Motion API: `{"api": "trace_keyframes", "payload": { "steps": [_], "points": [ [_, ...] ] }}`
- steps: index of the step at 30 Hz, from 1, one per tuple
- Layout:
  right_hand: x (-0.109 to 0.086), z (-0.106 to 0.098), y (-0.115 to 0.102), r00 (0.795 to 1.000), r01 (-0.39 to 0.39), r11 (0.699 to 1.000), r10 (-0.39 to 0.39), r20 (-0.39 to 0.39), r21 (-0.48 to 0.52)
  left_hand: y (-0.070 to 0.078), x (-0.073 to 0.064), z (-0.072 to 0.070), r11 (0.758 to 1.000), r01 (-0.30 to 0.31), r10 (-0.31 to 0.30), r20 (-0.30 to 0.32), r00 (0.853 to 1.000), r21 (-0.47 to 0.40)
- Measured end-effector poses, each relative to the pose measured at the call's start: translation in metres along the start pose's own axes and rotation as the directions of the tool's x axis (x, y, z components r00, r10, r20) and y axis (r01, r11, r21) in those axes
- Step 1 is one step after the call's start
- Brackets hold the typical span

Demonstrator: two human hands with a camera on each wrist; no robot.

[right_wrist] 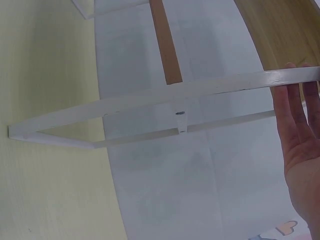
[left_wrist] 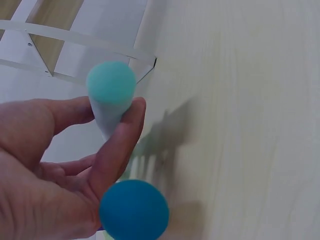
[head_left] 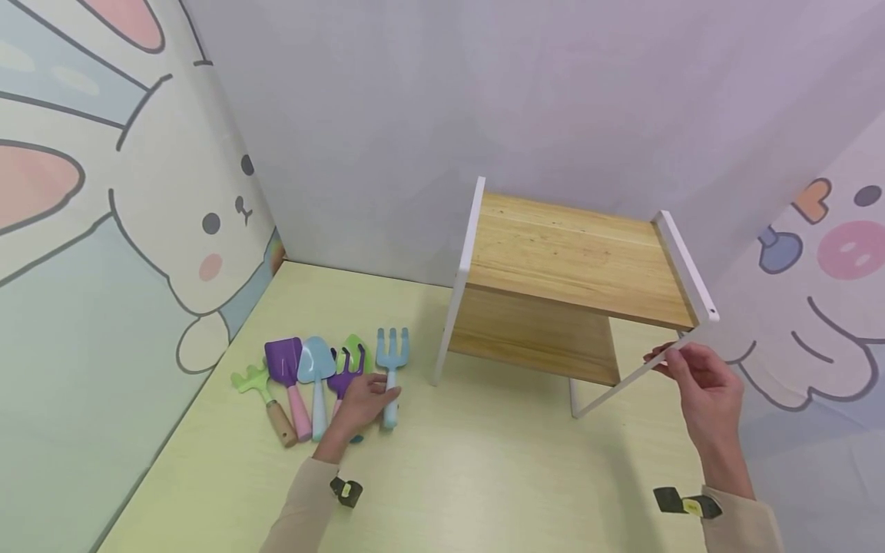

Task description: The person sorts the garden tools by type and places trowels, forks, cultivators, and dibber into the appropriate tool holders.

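My left hand (head_left: 362,403) pinches the handle of a light blue toy hand fork (head_left: 392,361) between thumb and fingers. In the left wrist view the handle's teal end (left_wrist: 111,82) points at the camera. Beside that fork lies a purple hand fork (head_left: 348,376), partly under my hand, over a green tool (head_left: 357,349). My right hand (head_left: 705,388) grips the white side frame (head_left: 646,367) of a two-tier wooden shelf (head_left: 581,257). Fingers (right_wrist: 295,107) lie against the frame in the right wrist view; the thumb is hidden there.
Left of my left hand lie a light blue trowel (head_left: 317,361), a purple spade (head_left: 283,361) with a pink handle and a green rake (head_left: 254,382) with a wooden handle. A grey wall (head_left: 359,153) stands behind the pale table (head_left: 484,476); cartoon-printed walls flank it.
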State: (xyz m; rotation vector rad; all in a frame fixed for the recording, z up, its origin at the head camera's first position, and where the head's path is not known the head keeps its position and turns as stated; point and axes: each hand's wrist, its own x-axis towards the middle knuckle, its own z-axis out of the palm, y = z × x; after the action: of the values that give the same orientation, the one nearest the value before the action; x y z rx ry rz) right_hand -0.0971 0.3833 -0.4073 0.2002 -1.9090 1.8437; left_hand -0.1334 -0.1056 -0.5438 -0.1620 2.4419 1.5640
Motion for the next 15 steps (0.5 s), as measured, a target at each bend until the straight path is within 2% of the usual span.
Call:
{"api": "trace_keyframes", "payload": {
  "steps": [4,10,15],
  "points": [
    [0.0001,0.0002,-0.0011,1.0,-0.007,1.0,0.007,-0.003,-0.008,0.0042,-0.0016,-0.0012,0.999,0.025,-0.025,-0.009,1.0,-0.04],
    [-0.0004,0.0006,-0.0021,1.0,-0.014,1.0,0.014,-0.006,-0.013,0.0064,-0.0031,-0.0014,0.985,0.067,-0.069,-0.007,0.998,-0.159],
    [-0.0005,0.0004,-0.0017,1.0,-0.02,1.0,0.02,-0.006,-0.018,0.0073,-0.006,-0.0027,0.974,0.073,-0.075,0.0,0.997,-0.214]
  ]
}}
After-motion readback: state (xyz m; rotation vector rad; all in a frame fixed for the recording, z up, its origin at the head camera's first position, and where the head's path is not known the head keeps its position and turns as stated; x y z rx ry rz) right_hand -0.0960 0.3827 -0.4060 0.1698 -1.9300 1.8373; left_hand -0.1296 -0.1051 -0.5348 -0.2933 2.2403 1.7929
